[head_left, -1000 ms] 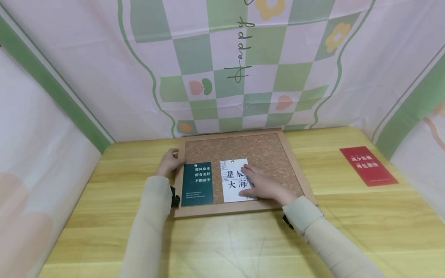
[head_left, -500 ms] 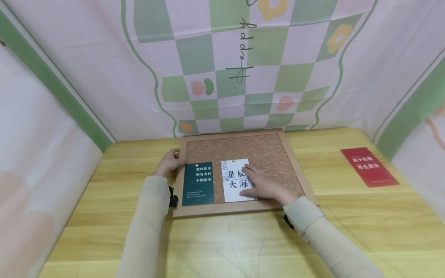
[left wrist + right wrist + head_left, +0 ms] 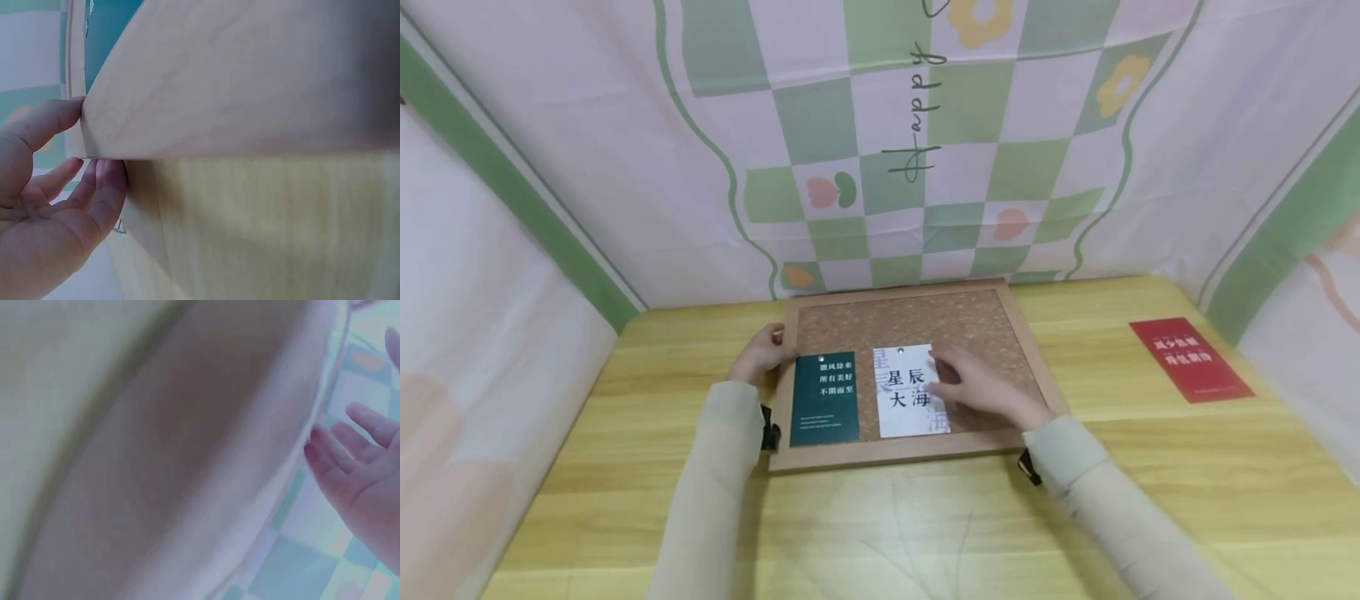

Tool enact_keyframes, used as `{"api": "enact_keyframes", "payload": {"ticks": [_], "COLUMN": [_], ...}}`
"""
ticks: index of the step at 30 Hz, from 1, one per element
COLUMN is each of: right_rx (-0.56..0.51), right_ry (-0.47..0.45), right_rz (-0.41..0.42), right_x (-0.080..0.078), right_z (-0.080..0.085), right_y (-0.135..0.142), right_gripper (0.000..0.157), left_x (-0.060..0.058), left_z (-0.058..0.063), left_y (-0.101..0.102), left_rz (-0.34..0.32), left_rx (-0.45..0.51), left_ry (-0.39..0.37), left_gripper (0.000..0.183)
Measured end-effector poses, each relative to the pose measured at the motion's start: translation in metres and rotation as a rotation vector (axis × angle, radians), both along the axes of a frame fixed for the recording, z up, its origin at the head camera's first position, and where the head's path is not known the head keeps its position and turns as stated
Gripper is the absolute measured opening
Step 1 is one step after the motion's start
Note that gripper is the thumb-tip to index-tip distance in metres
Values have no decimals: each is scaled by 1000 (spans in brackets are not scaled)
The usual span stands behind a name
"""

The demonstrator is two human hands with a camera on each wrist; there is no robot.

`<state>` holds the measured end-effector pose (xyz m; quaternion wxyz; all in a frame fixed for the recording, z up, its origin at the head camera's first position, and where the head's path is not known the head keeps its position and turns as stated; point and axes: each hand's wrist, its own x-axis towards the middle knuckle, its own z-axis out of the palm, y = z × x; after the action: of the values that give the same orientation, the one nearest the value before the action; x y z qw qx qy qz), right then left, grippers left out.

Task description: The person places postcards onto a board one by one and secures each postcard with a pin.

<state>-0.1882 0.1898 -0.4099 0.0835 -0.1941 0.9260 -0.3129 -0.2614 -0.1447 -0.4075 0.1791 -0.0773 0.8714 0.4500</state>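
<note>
A wood-framed cork board point(image 3: 940, 321) lies on the table against the back cloth. My left hand point(image 3: 760, 352) holds its left frame edge; in the left wrist view, that hand's thumb point(image 3: 53, 119) is on the frame's face and the fingertips are at its outer side. A dark green card point(image 3: 824, 408) with white lettering hangs from a pin at the board's left. Beside it is a pinned white card point(image 3: 898, 408) with black lettering. My right hand point(image 3: 981, 385) is over the white card's right edge, fingers loosely bent and holding nothing; whether it touches the board is unclear.
A red card point(image 3: 1191, 358) with white lettering lies on the wooden table point(image 3: 865, 533), right of the board. A green-and-white checked cloth point(image 3: 917, 125) hangs directly behind the board, and pale cloth point(image 3: 497, 292) walls the left side.
My right hand has shifted right and lifted off the white card, uncovering more of its lower right corner. The left hand stays at the frame edge.
</note>
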Motion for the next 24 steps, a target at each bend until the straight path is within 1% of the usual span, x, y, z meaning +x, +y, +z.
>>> {"api": "enact_keyframes", "payload": {"ticks": [3,4,7,12,14,17,20,24], "right_rx": [-57,-71,-82,-99,-101,-104,-102,-112], "right_ry": [40,34,17,59,61,6,-36,-52], "right_rz": [-72,-102,-201,-396,-481,-586,-665,-750], "right_x": [-6,-7,-9,-11,-11,-9,-6,1], "right_z": [8,12,25,38,41,45,46,43], "right_y": [17,24,48,93,111,139,164,192], "right_gripper": [53,52,52,48,51,58,64,69], "left_x": [0,-1,-1,0,0,-1,-2,-4], "left_z": [0,0,-2,-2,-1,-1,-2,-4], "left_y": [0,0,0,1,1,1,1,2], "left_rz": [8,10,14,21,25,31,28,31], "left_rx": [7,11,9,7,10,19,13,-3], "left_ry": [-5,-8,-7,1,2,2,14,24], "left_gripper": [71,71,70,69,68,68,68,69]}}
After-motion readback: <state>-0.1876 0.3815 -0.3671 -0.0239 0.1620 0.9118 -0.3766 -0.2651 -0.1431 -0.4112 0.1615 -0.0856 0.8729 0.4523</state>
